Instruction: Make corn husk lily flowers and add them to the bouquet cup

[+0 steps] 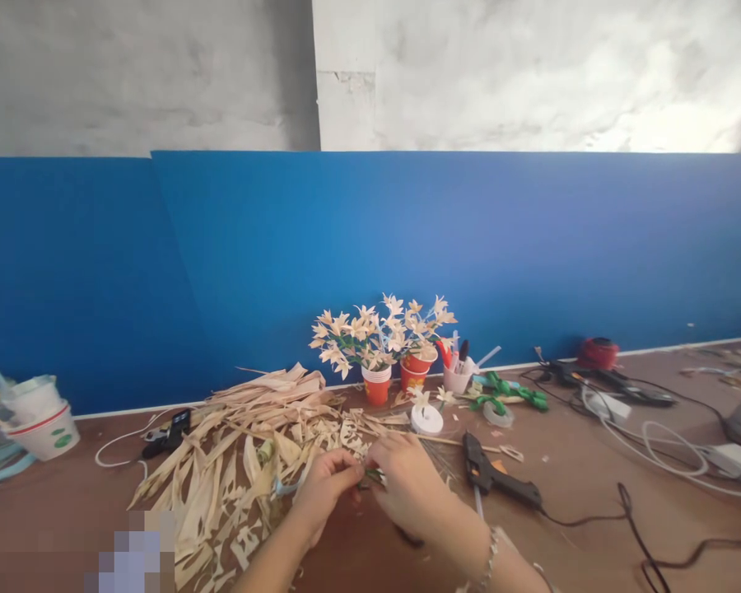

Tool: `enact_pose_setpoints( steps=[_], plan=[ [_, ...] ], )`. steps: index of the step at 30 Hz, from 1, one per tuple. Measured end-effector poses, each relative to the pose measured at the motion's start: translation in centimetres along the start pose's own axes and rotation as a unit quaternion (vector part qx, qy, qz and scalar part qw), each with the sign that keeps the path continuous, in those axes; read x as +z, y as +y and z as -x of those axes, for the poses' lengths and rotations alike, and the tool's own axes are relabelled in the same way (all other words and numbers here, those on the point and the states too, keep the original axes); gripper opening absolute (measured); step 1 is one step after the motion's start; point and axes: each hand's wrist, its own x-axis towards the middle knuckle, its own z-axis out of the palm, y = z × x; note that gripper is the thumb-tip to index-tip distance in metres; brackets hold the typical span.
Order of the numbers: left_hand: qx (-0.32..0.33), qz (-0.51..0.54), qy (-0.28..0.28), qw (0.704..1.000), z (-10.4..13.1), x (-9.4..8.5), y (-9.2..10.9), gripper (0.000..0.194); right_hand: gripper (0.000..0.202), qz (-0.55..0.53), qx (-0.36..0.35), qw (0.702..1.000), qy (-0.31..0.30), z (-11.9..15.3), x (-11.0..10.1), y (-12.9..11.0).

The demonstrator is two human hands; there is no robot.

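My left hand (328, 492) and my right hand (407, 480) meet low in the middle of the head view, fingers pinched close together. Between the fingertips shows a small dark green piece (376, 476), mostly hidden by the fingers. Dried pale husk strips (203, 469) and small cut husk scraps lie left of and behind my left hand. Beyond the hands stands a white roll (426, 420) with pale husk flowers at it. A black glue gun (497, 478) rests to the right of my right hand.
Red paper cups (376, 387) hold several husk flowers (358, 329) against the blue partition (407, 222). Right of them are a cup of tools (455, 379) and green bundles (500, 391). Cables (648, 445) cross the right side; a white bowl (46, 432) stands far left.
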Motion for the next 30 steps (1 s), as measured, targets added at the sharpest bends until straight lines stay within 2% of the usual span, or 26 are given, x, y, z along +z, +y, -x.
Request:
enact_pose_setpoints(
  steps=[4, 8, 13, 18, 23, 26, 30],
  plan=[
    [-0.004, 0.006, 0.029, 1.000, -0.1, 0.0, 0.1, 0.029, 0.007, 0.062, -0.010, 0.998, 0.025, 0.0, 1.0, -0.5],
    [0.000, 0.001, 0.041, 0.999, -0.2, -0.1, 0.0, 0.033, 0.010, 0.065, -0.031, 0.995, 0.063, 0.0, 1.6, -0.4],
    [0.010, -0.047, 0.021, 0.999, -0.3, -0.6, 0.2, 0.035, 0.014, -0.007, -0.027, 0.996, 0.087, -0.2, 1.7, 0.2],
    [0.019, -0.076, -0.009, 0.997, -0.2, -0.9, 0.9, 0.034, 0.015, -0.064, -0.007, 0.995, 0.079, -0.6, 1.4, 0.6],
    [0.044, -0.094, 0.001, 0.995, -0.3, -1.0, 1.0, 0.028, 0.012, -0.174, 0.035, 0.982, 0.063, -0.9, 1.4, 1.1],
    [0.053, -0.099, -0.006, 0.994, -0.4, -1.0, 0.9, 0.025, 0.009, -0.326, 0.082, 0.942, -0.010, -0.9, 1.1, 1.5],
    [0.062, -0.104, -0.038, 0.992, 0.0, -0.7, 1.1, 0.022, 0.009, -0.517, 0.146, 0.833, -0.128, -0.9, 0.4, 2.1]
  ],
)
